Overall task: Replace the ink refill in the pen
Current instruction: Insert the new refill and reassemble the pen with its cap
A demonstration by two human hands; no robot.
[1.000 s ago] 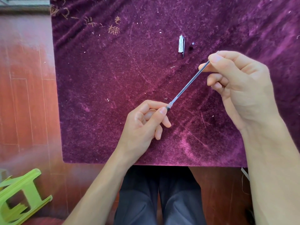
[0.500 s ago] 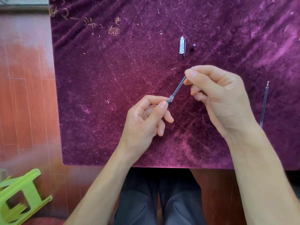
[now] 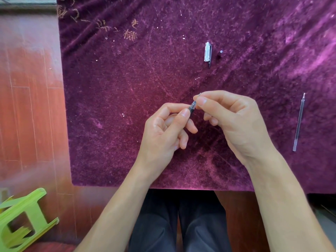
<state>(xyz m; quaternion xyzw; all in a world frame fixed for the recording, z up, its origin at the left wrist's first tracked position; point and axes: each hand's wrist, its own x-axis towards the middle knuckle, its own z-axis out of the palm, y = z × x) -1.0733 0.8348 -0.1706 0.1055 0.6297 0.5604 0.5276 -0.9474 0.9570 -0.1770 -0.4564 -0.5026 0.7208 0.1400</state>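
Observation:
My left hand (image 3: 163, 131) pinches the dark, see-through end of the pen barrel (image 3: 192, 107) between thumb and forefinger; the hand hides the rest of the barrel. My right hand (image 3: 234, 120) pinches the ink refill (image 3: 199, 94) right at the barrel's mouth. Only the refill's metal tip shows above the fingers. Both hands hover over the purple velvet cloth (image 3: 127, 106). A second, clear refill (image 3: 299, 122) lies on the cloth at the right.
The clear pen cap (image 3: 207, 51) and a tiny ring-like part (image 3: 221, 51) lie at the back of the cloth. A green plastic stool (image 3: 21, 220) stands on the red wooden floor at lower left. My knees are under the cloth's near edge.
My right hand has moved down and left toward my left hand, and the long exposed length of refill between them has shrunk to just the tip.

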